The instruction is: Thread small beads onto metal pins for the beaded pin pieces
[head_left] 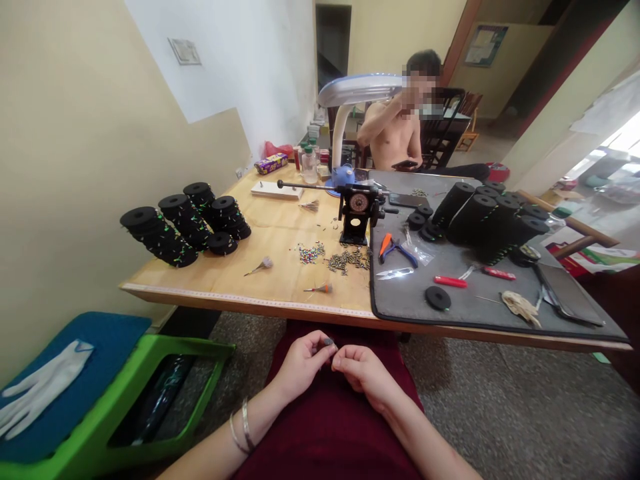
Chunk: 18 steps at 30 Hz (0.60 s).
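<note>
Above the dark red cloth [330,427] on my lap, my left hand [306,357] and my right hand [361,370] meet with pinched fingertips. Something small and dark shows at the left fingertips, too small to name. Whatever the right fingers pinch is hidden. Just beyond my hands, at the table's front edge, lies a small tuft with an orange band [327,288]. Farther in are a pile of small metal pieces [347,260] and a pile of coloured beads [311,253]. A black hand-cranked winder [356,207] stands behind them.
Black foam spools [173,230] are stacked at left, more spools [480,213] at right. The grey mat [400,300] carries pliers [397,250], snips [396,273] and red-handled tools [450,282]. A lamp [343,175] and a seated person [395,133] are behind. A green stool [100,407] stands left.
</note>
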Motion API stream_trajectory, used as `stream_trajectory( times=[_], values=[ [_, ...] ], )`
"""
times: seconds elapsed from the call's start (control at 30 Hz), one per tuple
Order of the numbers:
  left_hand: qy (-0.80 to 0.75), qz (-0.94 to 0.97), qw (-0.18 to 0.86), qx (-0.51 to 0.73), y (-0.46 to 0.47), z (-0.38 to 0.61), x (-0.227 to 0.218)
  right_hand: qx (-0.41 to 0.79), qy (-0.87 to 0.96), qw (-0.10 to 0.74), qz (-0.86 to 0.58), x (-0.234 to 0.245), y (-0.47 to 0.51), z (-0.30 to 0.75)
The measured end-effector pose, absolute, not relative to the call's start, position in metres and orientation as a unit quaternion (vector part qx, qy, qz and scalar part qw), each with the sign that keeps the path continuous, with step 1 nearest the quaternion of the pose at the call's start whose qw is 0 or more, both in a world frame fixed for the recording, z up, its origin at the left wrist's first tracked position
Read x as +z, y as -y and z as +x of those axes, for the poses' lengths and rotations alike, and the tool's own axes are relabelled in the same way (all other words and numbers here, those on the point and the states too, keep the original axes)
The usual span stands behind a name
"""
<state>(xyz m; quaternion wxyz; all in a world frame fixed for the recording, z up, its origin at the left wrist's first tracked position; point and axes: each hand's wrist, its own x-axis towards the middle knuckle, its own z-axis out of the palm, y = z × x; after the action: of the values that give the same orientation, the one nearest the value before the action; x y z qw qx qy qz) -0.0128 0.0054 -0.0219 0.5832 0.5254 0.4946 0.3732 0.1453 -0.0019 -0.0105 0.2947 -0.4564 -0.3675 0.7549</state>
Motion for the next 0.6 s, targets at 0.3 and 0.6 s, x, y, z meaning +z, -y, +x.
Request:
stream_trajectory(
  times=[0.3,0.6],
  values=[
    [-0.494,0.562,0.548,0.373,-0.0045,-0.0128,-0.0204,0.766,0.356,0.291,-0.449,-0.0087,0.0011,0.1456],
    [-0.496,0.570,0.537,0.375,-0.0030,-0.0123,-0.0166,0.776,0.350,0.292,-0.436,-0.0157,0.0007,0.1472]
  ],
)
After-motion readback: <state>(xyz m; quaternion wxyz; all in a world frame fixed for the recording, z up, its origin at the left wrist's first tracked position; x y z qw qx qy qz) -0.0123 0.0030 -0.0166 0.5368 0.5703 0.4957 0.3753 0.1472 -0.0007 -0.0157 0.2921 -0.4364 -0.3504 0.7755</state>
